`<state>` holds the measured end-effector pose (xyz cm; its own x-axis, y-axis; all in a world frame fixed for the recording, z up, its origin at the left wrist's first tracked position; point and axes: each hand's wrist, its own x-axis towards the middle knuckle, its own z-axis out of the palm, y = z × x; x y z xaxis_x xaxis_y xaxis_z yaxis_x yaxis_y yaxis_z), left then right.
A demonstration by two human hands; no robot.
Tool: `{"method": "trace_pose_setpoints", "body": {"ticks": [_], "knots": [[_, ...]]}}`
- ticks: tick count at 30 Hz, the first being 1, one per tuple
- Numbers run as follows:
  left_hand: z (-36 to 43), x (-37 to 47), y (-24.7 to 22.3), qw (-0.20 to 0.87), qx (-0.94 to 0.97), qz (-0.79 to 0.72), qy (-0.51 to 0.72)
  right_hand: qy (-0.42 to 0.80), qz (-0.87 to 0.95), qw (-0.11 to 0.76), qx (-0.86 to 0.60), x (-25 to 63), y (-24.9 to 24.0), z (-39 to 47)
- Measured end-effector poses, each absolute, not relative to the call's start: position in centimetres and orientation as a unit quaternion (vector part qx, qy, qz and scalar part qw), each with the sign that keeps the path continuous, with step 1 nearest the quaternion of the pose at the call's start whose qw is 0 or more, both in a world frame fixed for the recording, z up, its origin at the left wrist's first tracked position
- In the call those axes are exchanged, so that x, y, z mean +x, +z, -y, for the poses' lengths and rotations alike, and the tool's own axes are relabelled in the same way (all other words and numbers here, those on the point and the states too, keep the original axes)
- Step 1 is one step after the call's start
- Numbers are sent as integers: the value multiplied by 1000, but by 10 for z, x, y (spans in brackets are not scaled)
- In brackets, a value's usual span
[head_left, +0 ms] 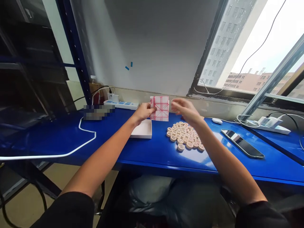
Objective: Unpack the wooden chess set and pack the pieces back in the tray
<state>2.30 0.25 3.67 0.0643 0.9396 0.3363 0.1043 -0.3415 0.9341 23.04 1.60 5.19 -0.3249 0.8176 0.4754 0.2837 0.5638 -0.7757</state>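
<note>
A white cable [71,152] loops across the left part of the blue table [147,155], and a power strip [121,104] lies against the wall behind it. Your left hand [143,112] is raised above the table with its grip clenched on the left edge of a folded sheet [160,108], white with red grid lines, which it holds upright in the air. Just below that hand, a shallow white box [142,129] rests on the table. Your right hand [184,109] hovers just beside the sheet's right edge; it is blurred, with fingers loosely spread, so its grip looks released, and you cannot tell whether it touches the paper. Under that hand, a cluster of round wooden discs [185,136] lies flat on the table, packed edge to edge. Farther right lies a dark phone [242,143], and beyond it a white mouse [217,120] and a second power strip [270,125] near the window.
</note>
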Motion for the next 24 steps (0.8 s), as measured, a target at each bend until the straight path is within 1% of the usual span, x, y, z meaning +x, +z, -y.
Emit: {"method": "trace_pose_setpoints", "body": {"ticks": [3,6,9,13,15,17,20,22,24], "knots": [[-4,21,34,381,635,-416,527,360,760,415,-347,220,39,-16],[-1,23,34,383,656,-407,508,369,757,439,-314,214,26,-9],[4,28,35,399,670,-397,484,298,760,483,-318,213,19,-2],[6,31,33,409,656,-410,484,212,761,512,-338,216,19,-2],[3,29,31,409,628,-440,494,164,774,516,-329,216,18,-2],[0,27,30,424,600,-472,486,85,805,503,-303,216,16,-2],[-1,26,35,515,548,-489,442,-45,840,464,-276,216,12,0],[1,26,40,588,495,-469,436,-93,842,452,-280,216,10,0],[4,25,45,621,466,-441,451,-114,841,443,-289,217,9,1]]}}
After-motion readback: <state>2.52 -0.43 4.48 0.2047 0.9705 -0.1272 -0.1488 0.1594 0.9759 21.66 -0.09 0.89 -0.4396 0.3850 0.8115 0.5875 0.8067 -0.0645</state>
